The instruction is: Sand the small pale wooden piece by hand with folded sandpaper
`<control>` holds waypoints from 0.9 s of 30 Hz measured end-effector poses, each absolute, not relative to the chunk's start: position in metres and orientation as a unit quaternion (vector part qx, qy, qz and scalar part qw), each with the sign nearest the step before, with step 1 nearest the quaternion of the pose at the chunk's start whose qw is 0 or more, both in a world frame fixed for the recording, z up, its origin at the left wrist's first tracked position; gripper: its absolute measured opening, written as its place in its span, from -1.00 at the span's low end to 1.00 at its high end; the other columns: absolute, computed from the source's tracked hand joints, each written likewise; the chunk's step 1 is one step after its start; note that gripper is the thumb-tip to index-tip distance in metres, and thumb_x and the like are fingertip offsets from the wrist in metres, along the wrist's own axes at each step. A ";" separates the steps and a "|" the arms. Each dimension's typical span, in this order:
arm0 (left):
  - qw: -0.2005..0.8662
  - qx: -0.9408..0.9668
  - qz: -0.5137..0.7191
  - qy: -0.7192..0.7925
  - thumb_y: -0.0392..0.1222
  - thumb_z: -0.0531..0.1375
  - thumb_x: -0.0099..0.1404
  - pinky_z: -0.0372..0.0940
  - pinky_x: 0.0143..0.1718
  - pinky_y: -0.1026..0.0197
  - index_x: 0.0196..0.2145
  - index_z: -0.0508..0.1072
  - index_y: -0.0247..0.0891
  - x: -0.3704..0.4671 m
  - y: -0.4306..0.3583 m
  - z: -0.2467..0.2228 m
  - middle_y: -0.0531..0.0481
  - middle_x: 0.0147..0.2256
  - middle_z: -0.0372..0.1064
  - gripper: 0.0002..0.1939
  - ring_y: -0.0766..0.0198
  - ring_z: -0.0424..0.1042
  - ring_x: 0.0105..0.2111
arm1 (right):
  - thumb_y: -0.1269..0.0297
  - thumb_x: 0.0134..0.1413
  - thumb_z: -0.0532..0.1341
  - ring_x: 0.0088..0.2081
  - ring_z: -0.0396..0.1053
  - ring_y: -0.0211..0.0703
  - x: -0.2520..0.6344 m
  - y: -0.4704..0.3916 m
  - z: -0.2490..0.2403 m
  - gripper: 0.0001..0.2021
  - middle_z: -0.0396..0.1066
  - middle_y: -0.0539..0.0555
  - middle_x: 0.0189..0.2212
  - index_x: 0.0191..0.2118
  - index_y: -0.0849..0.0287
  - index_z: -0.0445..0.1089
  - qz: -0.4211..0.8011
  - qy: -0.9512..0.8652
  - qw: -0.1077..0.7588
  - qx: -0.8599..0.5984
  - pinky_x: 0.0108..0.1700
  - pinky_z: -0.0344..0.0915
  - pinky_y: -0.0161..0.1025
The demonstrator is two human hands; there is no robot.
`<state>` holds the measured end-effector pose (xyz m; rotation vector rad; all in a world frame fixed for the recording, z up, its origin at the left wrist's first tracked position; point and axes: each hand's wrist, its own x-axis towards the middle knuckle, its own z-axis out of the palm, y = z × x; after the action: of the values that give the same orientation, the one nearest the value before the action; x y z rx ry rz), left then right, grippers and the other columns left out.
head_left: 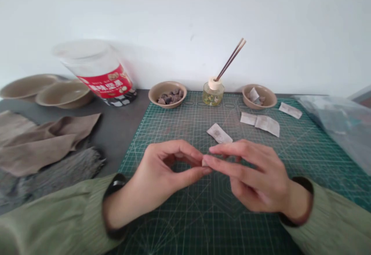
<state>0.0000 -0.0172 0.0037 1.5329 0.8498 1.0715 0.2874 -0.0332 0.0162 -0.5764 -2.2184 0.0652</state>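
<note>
Above the green cutting mat [174,216], my left hand [165,168] is closed in a pinch, thumb tip and index fingertip together. What lies between those tips is too small or too hidden to name. My right hand [257,174] comes in from the right, two fingers stretched out with a gap between them, the others bent. One of its fingertips touches the left hand's pinch. Just behind the fingers lies a small white paper packet [219,133] with a dark patch showing through.
Behind stand a bowl of dark stones [167,86], a reed diffuser [213,92] and a bowl with packets [259,96]. More packets [266,124] lie right, near clear plastic [333,116]. Left are a red-labelled tub [107,81], a double bowl [63,96] and cloths [58,135].
</note>
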 end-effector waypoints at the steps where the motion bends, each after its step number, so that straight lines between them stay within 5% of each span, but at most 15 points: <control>1: 0.522 0.638 0.443 0.354 -0.18 0.75 0.41 0.85 -0.15 0.20 -0.21 0.87 -0.14 -0.001 -0.019 0.003 -0.05 -0.26 0.91 -0.82 0.07 0.92 -0.27 | 0.54 0.36 0.34 0.00 0.92 0.09 0.290 -0.036 0.018 -0.41 0.90 0.23 0.20 0.40 0.09 0.75 0.036 -0.884 0.408 -0.226 -0.04 0.90 -0.03; 6: 0.554 0.632 0.418 0.344 -0.23 0.73 0.44 0.86 -0.13 0.22 -0.18 0.92 -0.11 -0.004 -0.028 0.003 -0.03 -0.25 0.92 -0.88 0.08 0.94 -0.29 | 0.63 0.22 0.33 -0.24 0.86 -0.02 0.293 -0.044 0.025 -0.52 0.90 0.10 -0.04 0.07 -0.03 0.77 0.122 -0.852 0.421 -0.287 -0.27 0.79 -0.15; 13: 0.519 0.658 0.419 0.350 -0.15 0.75 0.49 0.86 -0.18 0.18 -0.14 0.94 -0.04 -0.004 -0.034 0.002 0.00 -0.26 0.92 -0.89 0.07 0.92 -0.34 | 0.46 0.36 0.62 -0.29 0.84 0.00 0.273 -0.045 0.019 -0.53 0.90 0.04 -0.13 0.26 -0.06 0.64 0.187 -0.834 0.436 -0.281 -0.30 0.80 -0.13; 21: 0.515 0.665 0.444 0.310 -0.31 0.77 0.46 0.77 -0.16 0.42 -0.11 0.94 0.03 -0.004 -0.035 0.005 0.16 -0.19 0.95 -0.76 0.25 0.93 -0.29 | 0.36 0.49 0.64 -0.28 0.87 -0.04 0.277 -0.052 0.024 -0.68 0.91 0.00 -0.12 0.17 -0.10 0.66 0.171 -0.852 0.394 -0.299 -0.29 0.82 -0.16; 27: 0.576 0.634 0.424 0.295 -0.27 0.81 0.43 0.81 -0.12 0.34 -0.08 0.97 0.08 -0.004 -0.033 0.009 0.12 -0.17 0.96 -0.75 0.17 0.95 -0.26 | 0.28 0.62 0.59 -0.27 0.88 -0.03 0.283 -0.053 0.023 -0.75 0.93 0.03 -0.07 0.24 -0.10 0.68 0.147 -0.859 0.385 -0.305 -0.26 0.86 -0.15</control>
<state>-0.0039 -0.0333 0.0091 1.4839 0.6910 0.9921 0.2834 -0.0528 0.0230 -0.7765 -2.1884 0.3735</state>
